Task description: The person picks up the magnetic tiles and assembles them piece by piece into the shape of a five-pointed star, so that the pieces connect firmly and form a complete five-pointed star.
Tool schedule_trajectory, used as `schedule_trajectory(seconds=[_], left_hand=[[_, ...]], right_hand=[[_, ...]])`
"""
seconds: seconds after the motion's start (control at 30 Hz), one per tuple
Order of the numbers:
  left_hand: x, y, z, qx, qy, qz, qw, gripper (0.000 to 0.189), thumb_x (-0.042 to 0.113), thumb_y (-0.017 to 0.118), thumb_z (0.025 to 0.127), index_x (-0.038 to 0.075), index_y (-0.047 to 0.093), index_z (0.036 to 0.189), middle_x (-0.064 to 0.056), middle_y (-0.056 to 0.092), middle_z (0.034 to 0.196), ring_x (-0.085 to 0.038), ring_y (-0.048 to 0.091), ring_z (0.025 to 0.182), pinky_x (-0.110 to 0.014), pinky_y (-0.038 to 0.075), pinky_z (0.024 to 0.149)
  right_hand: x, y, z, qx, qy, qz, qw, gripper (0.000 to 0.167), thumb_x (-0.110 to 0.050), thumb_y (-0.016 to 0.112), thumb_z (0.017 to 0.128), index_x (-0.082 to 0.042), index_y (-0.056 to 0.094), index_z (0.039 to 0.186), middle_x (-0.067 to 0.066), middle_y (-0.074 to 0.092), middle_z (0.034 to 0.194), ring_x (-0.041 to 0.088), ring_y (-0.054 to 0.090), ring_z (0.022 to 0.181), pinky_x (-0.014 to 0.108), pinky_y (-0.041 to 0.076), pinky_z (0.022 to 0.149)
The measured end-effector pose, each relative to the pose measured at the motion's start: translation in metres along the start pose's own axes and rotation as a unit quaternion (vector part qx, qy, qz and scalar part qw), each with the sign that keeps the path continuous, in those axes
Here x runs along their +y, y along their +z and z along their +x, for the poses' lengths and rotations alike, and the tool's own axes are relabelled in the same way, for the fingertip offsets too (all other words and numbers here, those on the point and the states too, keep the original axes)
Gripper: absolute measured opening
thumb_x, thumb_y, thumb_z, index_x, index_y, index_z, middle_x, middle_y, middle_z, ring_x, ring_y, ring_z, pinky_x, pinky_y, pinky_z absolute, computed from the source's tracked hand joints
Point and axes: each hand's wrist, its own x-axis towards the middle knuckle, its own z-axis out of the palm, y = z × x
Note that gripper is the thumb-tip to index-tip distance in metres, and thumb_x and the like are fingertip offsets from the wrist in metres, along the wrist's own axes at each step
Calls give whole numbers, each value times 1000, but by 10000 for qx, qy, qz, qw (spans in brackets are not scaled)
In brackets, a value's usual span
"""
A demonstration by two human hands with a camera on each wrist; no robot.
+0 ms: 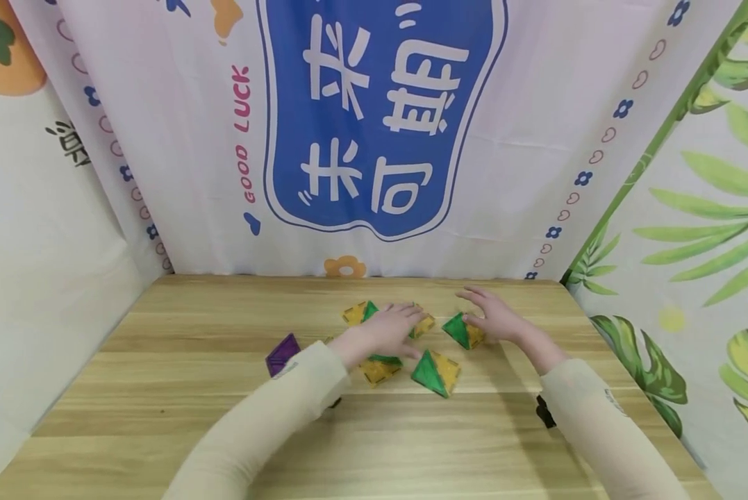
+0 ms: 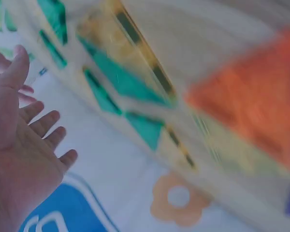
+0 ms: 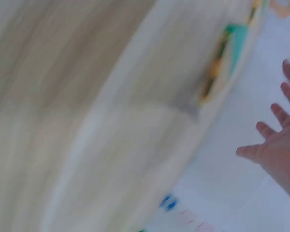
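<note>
My left hand [image 1: 389,332] hovers with fingers extended over a group of green and yellow magnetic tiles at the back middle of the table. Around it show a yellow tile [image 1: 380,372] below the palm and another [image 1: 425,325] past the fingers. My right hand [image 1: 497,316] is spread above a green-and-yellow tile pair [image 1: 461,330]; whether it touches the pair is unclear. Between the hands, nearer the front, lies another such pair [image 1: 436,373]. The left wrist view shows the left hand [image 2: 31,130] holding nothing; the right hand [image 3: 280,130] looks likewise in its own view.
A purple tile [image 1: 283,354] lies left of the group, partly behind the left sleeve. In the left wrist view an orange tile [image 2: 256,96] appears, blurred. The wooden table [image 1: 180,361] meets a printed cloth [image 1: 198,208] at its back edge.
</note>
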Motion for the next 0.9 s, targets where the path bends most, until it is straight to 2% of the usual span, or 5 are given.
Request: schedule_trajectory(seconds=[0.27, 0.43, 0.57, 0.63, 0.9], left_hand=[[-36, -25, -60, -72, -471, -462, 9978, 82, 47, 68, 83, 14, 31, 148, -7, 29, 153, -30, 18, 143, -53, 11, 115], [-59, -25, -100, 355, -450, -855, 9947, 82, 43, 71, 81, 12, 33, 147, -10, 31, 152, -33, 21, 142, -57, 13, 113], [-81, -14, -129, 757, -405, -997, 9913, 81, 36, 73, 81, 7, 34, 145, -14, 34, 150, -37, 25, 140, -63, 17, 108], [-92, -5, -140, 823, -469, -1015, 9903, 81, 35, 74, 81, 6, 34, 145, -16, 34, 149, -38, 26, 139, -65, 18, 107], [-134, 33, -171, 562, -765, -1466, 9846, 85, 40, 74, 79, 1, 35, 143, -19, 40, 145, -41, 31, 135, -64, 22, 105]], right_hand=[[-74, 5, 8, 32, -140, 11, 9999, 61, -17, 68, 87, -7, 42, 141, 23, 28, 150, 46, 29, 134, 61, 30, 104], [-115, 25, 9, -34, -125, 257, 9996, 63, -23, 71, 85, -13, 43, 141, 17, 29, 151, 42, 28, 136, 58, 33, 104], [-141, 47, 9, -178, -69, 456, 9988, 68, -28, 72, 84, -15, 41, 143, 12, 30, 151, 36, 28, 138, 55, 32, 106], [-151, 58, 10, -250, -119, 551, 9981, 71, -29, 72, 84, -14, 38, 144, 12, 32, 151, 35, 27, 138, 55, 30, 107], [-173, 95, 26, -845, -461, 503, 9941, 73, -34, 71, 84, -12, 37, 145, 9, 36, 150, 29, 26, 140, 47, 27, 112]])
